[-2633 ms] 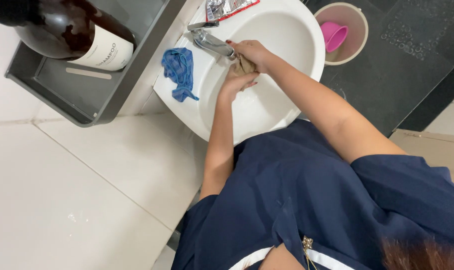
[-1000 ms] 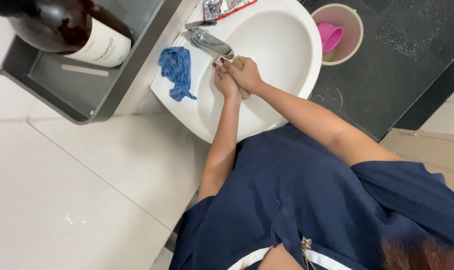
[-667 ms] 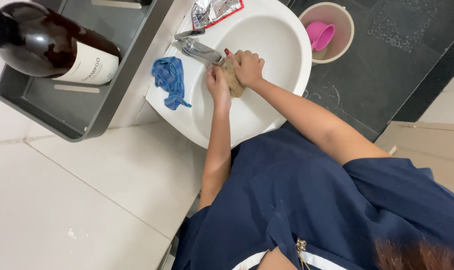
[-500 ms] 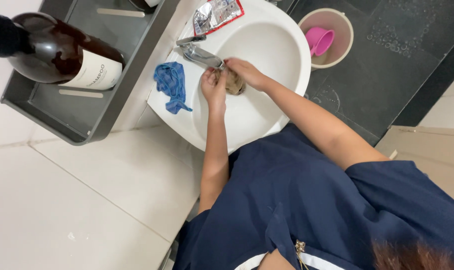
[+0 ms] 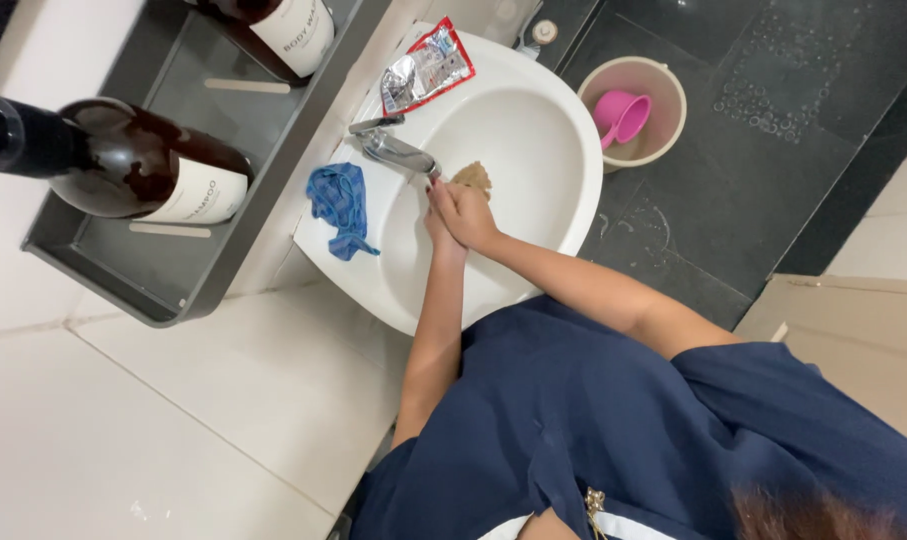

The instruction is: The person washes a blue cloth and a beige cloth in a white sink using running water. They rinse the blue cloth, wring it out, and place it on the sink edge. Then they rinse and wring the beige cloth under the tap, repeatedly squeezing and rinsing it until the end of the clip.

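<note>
Both my hands are pressed together inside the white washbasin, just under the chrome tap. My right hand lies over my left hand, which is mostly covered. A brown scrub pad sticks out past the fingertips, pinched between the two hands. Whether water runs from the tap I cannot make out.
A blue cloth lies on the basin rim left of the tap, and a red-and-silver sachet on the rim behind it. Two dark brown bottles stand in a grey wall shelf. A beige bucket with a pink mug stands on the dark floor.
My hands stayed under the tap working the brown pad; the pad now pokes out beyond my fingers. The camera tilted, bringing a second bottle and more of the shelf into view.
</note>
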